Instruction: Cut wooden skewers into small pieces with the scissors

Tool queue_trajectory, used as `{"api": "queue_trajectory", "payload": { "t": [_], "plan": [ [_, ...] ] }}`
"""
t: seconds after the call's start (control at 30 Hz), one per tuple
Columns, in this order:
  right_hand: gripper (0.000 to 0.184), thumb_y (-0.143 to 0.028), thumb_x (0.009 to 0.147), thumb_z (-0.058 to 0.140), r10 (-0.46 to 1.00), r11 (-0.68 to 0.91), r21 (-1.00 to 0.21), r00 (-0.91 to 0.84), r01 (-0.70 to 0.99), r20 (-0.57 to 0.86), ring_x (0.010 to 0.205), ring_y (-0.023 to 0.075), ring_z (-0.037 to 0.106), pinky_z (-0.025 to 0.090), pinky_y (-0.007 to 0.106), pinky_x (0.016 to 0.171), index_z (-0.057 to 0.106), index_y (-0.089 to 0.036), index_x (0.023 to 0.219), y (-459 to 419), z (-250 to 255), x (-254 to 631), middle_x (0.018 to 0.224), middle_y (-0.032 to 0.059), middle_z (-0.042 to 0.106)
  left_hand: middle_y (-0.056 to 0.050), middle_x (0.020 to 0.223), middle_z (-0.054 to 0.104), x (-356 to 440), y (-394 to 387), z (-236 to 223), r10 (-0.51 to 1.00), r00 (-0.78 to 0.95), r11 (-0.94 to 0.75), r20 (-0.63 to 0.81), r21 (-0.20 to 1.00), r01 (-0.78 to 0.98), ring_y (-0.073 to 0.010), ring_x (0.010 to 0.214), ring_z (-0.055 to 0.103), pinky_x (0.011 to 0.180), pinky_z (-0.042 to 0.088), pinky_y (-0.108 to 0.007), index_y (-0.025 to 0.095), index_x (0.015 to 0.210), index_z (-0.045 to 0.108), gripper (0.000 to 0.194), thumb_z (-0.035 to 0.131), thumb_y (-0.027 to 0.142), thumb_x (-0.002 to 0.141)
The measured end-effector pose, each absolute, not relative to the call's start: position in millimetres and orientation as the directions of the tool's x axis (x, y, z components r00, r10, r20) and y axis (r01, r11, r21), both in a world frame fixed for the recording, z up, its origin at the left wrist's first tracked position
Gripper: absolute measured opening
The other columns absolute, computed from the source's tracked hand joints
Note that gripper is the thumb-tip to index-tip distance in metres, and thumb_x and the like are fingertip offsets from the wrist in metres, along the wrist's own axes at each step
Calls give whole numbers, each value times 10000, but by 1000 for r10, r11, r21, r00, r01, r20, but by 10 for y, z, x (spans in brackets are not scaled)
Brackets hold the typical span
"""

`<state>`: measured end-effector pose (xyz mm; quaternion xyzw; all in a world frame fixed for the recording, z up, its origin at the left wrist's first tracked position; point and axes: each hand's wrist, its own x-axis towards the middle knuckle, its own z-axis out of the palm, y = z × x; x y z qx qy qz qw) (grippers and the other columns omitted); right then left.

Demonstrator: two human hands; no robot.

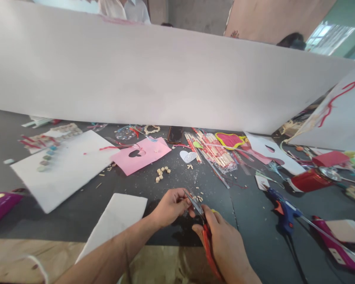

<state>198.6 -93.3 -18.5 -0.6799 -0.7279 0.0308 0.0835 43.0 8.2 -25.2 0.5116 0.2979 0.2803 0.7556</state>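
My right hand (225, 246) grips a pair of scissors (206, 240) by the red handles, the blades angled up and left. Fingers pinched together, my left hand (172, 207) is at the tips of the blades; whatever it holds is too small to make out. Short cut pieces of pale stick (198, 196) lie just beyond the blades. A little farther off is a small cluster of cream-coloured blocks (162, 172). To its right rests a white paper heart (188, 156), half of it covered with a speckled texture.
Wrapped chopsticks (214, 148) lie at the back. A blue glue gun (285, 213) and a red can (315, 179) are on the right. Pink paper (140, 156), a white board (65, 165) and a white foam piece (118, 213) lie leftward. A tall white panel (165, 75) stands behind.
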Motion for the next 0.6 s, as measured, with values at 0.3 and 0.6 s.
{"api": "queue_trajectory", "payload": {
  "t": [0.3, 0.6],
  "plan": [
    [322, -442, 875, 415, 999, 49, -133, -48, 990, 13, 624, 208, 672, 427, 277, 474, 523, -215, 1076, -876, -162, 2029, 819, 24, 696, -26, 592, 629, 448, 75, -271, 761, 624, 272, -177, 961, -58, -49, 424, 415, 435, 274, -173, 128, 747, 535, 271, 556, 395, 790],
    [337, -445, 857, 448, 999, -18, -222, 7, 975, -52, 812, 212, 644, 439, 278, 606, 460, -258, 1137, -894, -47, 1984, 941, 25, 645, -36, 672, 634, 431, 89, -278, 780, 623, 144, -56, 985, -92, -115, 620, 565, 574, 389, -208, 119, 768, 570, 217, 557, 332, 804]
  ]
}}
